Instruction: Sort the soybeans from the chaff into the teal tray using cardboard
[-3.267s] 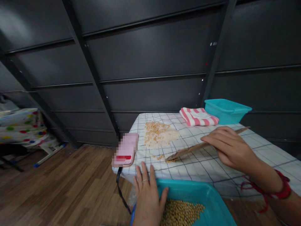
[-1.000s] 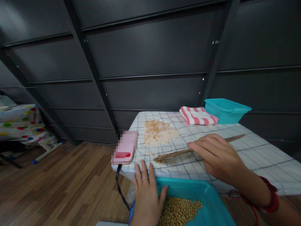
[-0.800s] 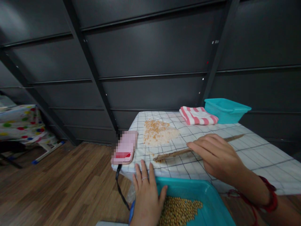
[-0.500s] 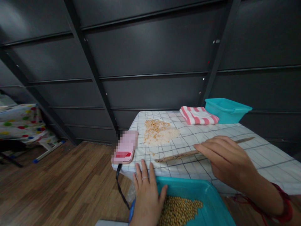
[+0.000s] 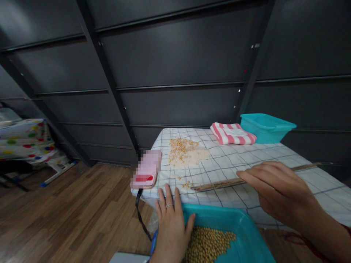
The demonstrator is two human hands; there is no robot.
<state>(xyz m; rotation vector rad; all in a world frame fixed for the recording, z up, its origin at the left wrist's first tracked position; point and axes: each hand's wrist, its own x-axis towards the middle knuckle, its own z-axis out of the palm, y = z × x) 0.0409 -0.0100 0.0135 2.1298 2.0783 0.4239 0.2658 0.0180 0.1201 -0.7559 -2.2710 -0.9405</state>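
Observation:
My right hand [image 5: 285,193] is closed around a long, thin strip of brown cardboard [image 5: 219,183], which lies edge-down along the checked cloth. Several yellow soybeans [image 5: 187,185] lie by its left end. My left hand [image 5: 172,226], with a ring on one finger, has its fingers stretched out over the rim of a turquoise tub [image 5: 230,213]. Its thumb points into the tub. Inside are many brownish-yellow soybeans [image 5: 210,243], partly hidden by this hand. Farther back on the cloth, a spread of white rice [image 5: 199,155] is mixed with soybeans [image 5: 181,146].
A pink phone [image 5: 149,166] lies at the table's left edge, a black strap hanging from it. At the back are a folded pink-and-white striped towel [image 5: 233,134] and a second turquoise tub [image 5: 267,129]. A dark panelled wall [image 5: 175,65] stands behind the checked tablecloth [image 5: 227,160].
My right hand and the cardboard strip have moved to the right. More soybeans now show near the strip's left end. My left hand stays at the tub's rim.

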